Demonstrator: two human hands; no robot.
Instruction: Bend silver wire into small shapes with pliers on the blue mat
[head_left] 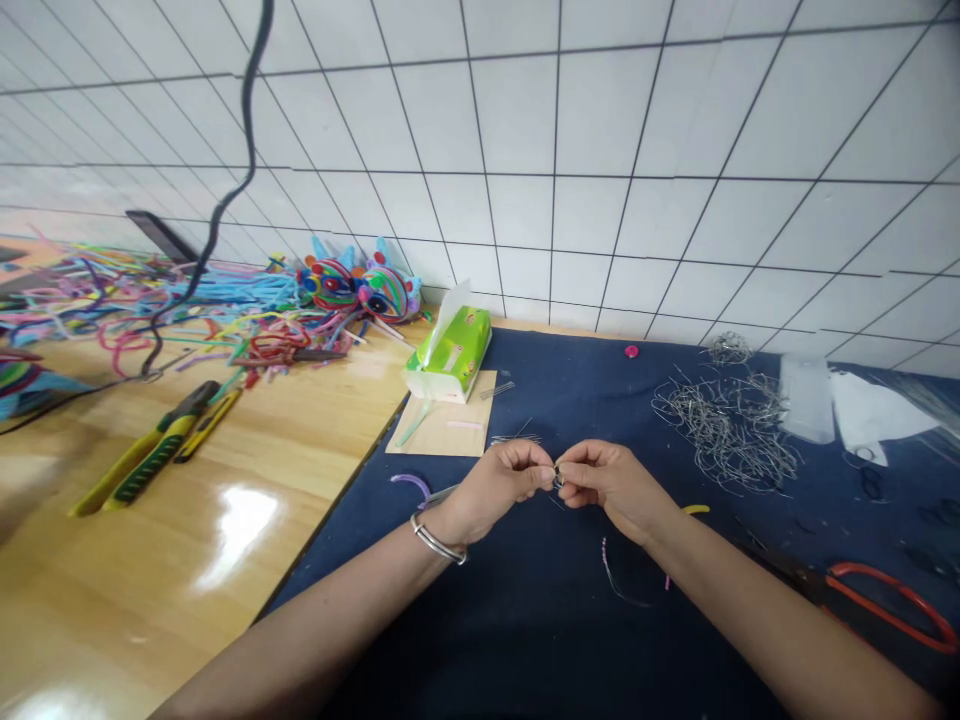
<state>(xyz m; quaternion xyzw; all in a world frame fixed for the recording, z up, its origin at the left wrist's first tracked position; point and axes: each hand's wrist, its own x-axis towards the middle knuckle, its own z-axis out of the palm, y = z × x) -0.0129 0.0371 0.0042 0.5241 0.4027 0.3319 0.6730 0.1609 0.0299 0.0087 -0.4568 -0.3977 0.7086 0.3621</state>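
Observation:
Over the dark blue cloth, my left hand and my right hand meet fingertip to fingertip. Both are closed in a pinch on a small dark piece with a thin silvery wire loop; its exact kind is too small to tell, and the fingers partly cover it. Below my right hand lies a thin wire strung with pink beads. A curved purple strip rests by my left wrist, and a yellow strip shows beside my right forearm. Several thin metal pieces lie just beyond my left hand.
A tangled heap of silvery wire lies at right, with red-handled scissors nearer me. A green tissue pack stands on a beige board. Pliers, a cutter knife and colourful pipe cleaners occupy the wooden table. A black cable hangs at left.

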